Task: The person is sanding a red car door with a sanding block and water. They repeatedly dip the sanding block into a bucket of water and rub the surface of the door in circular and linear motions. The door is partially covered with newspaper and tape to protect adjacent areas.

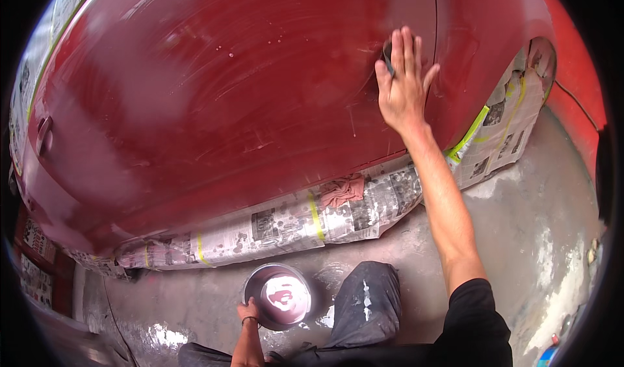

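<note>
A dark red car door panel (pixel 260 94) fills the upper view, wet and streaked with pale residue and a few droplets. My right hand (pixel 403 94) lies flat against it near the door seam, fingers stretched and thumb out. Under that hand, a dark, thin sheet like sandpaper (pixel 388 53) is pressed to the panel, its edge showing between thumb and forefinger; the rest is hidden. Down on the floor, my left hand (pixel 248 311) grips the rim of a grey round bowl (pixel 253 282) holding pinkish, cloudy liquid. My left fingers are partly hidden by the rim.
Newspaper masking (pixel 279 227) with yellow-green tape runs along the car's lower edge. A crumpled pink cloth (pixel 343 190) rests on it. More newspaper (pixel 513 126) covers the wheel at right. My knee (pixel 367 302) is beside the bowl on the wet grey floor (pixel 520 204).
</note>
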Demonstrator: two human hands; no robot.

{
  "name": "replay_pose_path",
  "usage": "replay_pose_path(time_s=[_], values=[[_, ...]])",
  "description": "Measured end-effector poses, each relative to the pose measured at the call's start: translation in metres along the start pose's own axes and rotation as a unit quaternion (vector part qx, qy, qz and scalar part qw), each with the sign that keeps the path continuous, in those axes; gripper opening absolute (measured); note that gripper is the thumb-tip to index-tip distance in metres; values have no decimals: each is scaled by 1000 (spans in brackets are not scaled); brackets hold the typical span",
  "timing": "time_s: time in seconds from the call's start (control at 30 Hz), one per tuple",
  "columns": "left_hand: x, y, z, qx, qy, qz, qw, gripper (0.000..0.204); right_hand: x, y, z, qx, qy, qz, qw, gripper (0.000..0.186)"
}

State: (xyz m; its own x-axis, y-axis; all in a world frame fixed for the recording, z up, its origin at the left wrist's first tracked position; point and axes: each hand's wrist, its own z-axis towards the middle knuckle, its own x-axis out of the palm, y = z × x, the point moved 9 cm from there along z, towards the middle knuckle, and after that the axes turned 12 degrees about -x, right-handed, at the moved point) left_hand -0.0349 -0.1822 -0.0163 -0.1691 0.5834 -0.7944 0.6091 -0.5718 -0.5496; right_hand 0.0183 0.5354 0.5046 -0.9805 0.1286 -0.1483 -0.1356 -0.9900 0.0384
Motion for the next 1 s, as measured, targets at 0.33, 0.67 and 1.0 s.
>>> replay_pose_path(time_s=[0.33, 0.67, 1.0], values=[[7, 2, 4, 4, -5, 29, 1000, 54, 12, 15, -25, -26, 25, 18, 999, 68], [-3, 9, 5, 0, 2, 23, 1000, 47, -28, -7, 149, 0, 2, -24, 1000, 67], [-2, 1, -1, -5, 27, 6, 1000, 44, -21, -88, 51, 68, 29, -66, 995, 73]])
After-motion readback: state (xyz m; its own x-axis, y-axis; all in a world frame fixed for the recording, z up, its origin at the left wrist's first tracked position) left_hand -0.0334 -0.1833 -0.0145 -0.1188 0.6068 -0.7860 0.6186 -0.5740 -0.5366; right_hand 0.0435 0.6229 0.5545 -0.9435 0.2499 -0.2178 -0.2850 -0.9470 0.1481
